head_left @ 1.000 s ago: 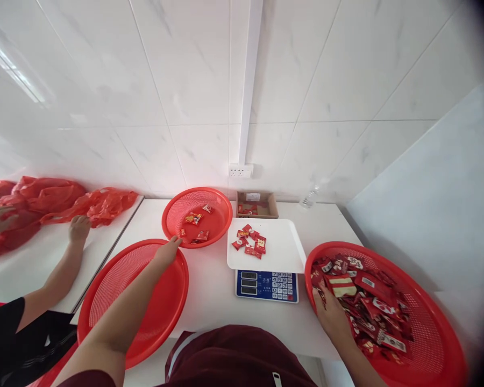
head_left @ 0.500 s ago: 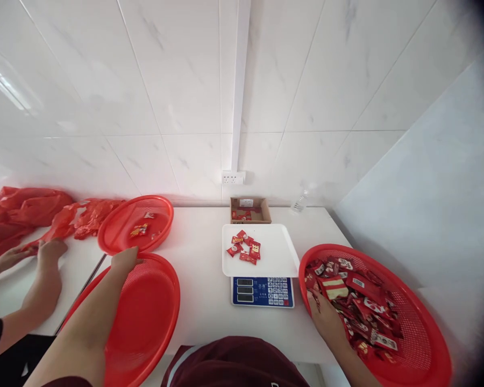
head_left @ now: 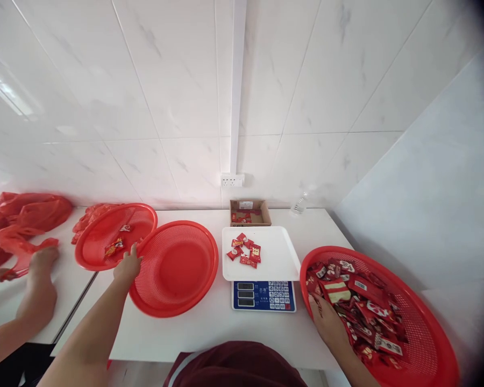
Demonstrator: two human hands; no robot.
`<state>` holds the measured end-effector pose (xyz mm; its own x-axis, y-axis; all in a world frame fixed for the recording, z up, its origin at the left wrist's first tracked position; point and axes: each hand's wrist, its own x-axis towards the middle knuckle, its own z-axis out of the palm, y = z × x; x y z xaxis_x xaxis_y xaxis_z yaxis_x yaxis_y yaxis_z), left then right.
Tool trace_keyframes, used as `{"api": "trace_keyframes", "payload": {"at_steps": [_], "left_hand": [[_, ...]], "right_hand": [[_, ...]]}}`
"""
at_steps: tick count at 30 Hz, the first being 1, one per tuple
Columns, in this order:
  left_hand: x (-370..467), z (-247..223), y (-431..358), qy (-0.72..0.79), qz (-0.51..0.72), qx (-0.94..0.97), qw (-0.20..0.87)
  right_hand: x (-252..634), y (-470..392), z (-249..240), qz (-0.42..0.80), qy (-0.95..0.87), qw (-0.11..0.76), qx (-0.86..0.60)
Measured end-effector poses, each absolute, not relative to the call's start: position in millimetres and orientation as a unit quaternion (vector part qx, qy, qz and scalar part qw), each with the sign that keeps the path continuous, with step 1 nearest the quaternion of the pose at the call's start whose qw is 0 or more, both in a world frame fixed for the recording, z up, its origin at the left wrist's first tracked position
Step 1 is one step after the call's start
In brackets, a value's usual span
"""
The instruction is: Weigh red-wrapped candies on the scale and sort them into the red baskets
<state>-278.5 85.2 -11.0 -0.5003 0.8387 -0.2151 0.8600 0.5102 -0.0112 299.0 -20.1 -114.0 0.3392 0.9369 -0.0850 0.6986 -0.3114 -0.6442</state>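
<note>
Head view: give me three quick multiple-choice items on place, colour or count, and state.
1. Where does the scale stand?
A. between the empty basket and the full basket
B. left of all baskets
C. on the cardboard box

2. How many red baskets show?
A. one
B. three
C. five

3. What is the right hand doing?
A. resting in the packets
B. pressing scale keys
C. raised in the air

Key: 1 A, the scale sits between those two; 2 B, the third is the small basket at the left hand; 3 A, its fingers lie among the wrappers.
</note>
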Motion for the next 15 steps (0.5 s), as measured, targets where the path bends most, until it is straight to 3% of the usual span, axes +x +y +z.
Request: {"api": "trace_keyframes", "payload": {"at_steps": [6, 10, 15], "left_hand": [[-241, -7, 94, 0.868, -0.071, 0.487, 0.061], [-163, -1, 102, 0.780, 0.007, 0.626, -0.010], [-30, -26, 120, 0.567, 0.047, 0.808, 0.156]], "right_hand": [[298, -21, -112, 0.236, -0.521, 0.270, -0.775], [298, -21, -113, 0.247, -0.515, 0.274, -0.774], [298, -21, -114, 0.257, -0.512, 0.277, -0.772]]}}
